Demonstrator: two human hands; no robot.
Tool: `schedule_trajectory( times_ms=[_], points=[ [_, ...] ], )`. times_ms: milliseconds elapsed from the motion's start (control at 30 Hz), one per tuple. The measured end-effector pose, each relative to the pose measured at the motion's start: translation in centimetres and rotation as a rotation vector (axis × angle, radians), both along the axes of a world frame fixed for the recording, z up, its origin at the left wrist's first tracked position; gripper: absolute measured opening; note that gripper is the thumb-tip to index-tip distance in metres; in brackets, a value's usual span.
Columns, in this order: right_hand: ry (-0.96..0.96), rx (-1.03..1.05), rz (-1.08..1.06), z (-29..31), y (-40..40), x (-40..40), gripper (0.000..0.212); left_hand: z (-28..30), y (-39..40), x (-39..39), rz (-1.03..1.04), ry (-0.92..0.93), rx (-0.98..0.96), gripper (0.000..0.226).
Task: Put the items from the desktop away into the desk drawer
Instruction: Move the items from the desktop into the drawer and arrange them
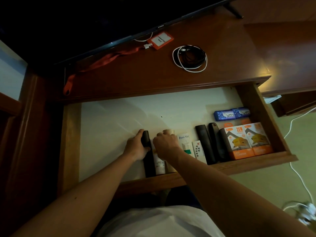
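The desk drawer [266,117] stands pulled out, its pale bottom lined with items along the front. My left hand [136,147] is wrapped around a long black object [148,161] lying in the drawer. Right beside it, my right hand [166,144] is closed over a white tube [159,165] and a beige tube; whether it grips them is unclear. On the desktop [136,72] lie an orange badge holder [161,40] with a red lanyard [102,61] and a coil of black and white cables [189,58].
In the drawer to the right lie a white remote [199,150], two black remotes [206,144], two orange boxes [248,141] and blue soap packs [231,113]. A TV [85,23] stands at the back of the desk. White cords trail on the floor at right.
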State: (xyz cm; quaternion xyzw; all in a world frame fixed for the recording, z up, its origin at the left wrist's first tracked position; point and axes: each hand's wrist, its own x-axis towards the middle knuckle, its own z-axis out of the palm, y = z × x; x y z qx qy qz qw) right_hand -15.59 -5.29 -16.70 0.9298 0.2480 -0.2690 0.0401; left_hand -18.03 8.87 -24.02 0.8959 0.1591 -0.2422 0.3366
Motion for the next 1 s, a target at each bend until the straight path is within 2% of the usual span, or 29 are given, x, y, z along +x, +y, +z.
schedule_trajectory(
  times_ms=[200, 367, 467, 567, 633, 733, 867, 933, 1000],
  points=[
    [0.033, -0.035, 0.052, -0.1, -0.1, -0.1, 0.044, -0.1, 0.3, -0.2, 0.025, 0.015, -0.033, 0.094],
    [-0.006, -0.052, 0.061, -0.7, -0.2, -0.7, 0.043, 0.2, 0.5, -0.6, 0.044, 0.031, -0.081, 0.101],
    [-0.003, -0.020, 0.041, -0.7, -0.2, -0.8, 0.043, 0.6, 0.5, -0.4, -0.019, 0.037, -0.027, 0.098],
    [0.014, 0.118, -0.051, 0.1, -0.9, -0.4, 0.036, 2.1, 0.1, -0.1, -0.095, 0.014, 0.145, 0.085],
    [-0.006, 0.211, -0.137, 0.8, -1.6, 0.1, 0.034, 4.1, -0.7, 0.6, -0.102, -0.079, 0.248, 0.071],
    [-0.070, 0.300, -0.255, 1.6, -3.0, 1.5, 0.037, 7.1, -1.9, 2.9, -0.119, -0.317, 0.317, 0.055],
    [-0.118, 0.427, -0.410, 3.3, -5.1, 4.7, 0.039, 10.1, -2.9, 8.4, -0.200, -0.633, 0.354, 0.053],
    [-0.155, 0.479, -0.449, 4.2, -6.1, 6.5, 0.040, 11.5, -3.4, 11.6, -0.225, -0.665, 0.396, 0.060],
    [-0.208, 0.537, -0.467, 4.7, -7.1, 8.5, 0.038, 12.3, -3.9, 14.7, -0.232, -0.613, 0.470, 0.068]
  ],
)
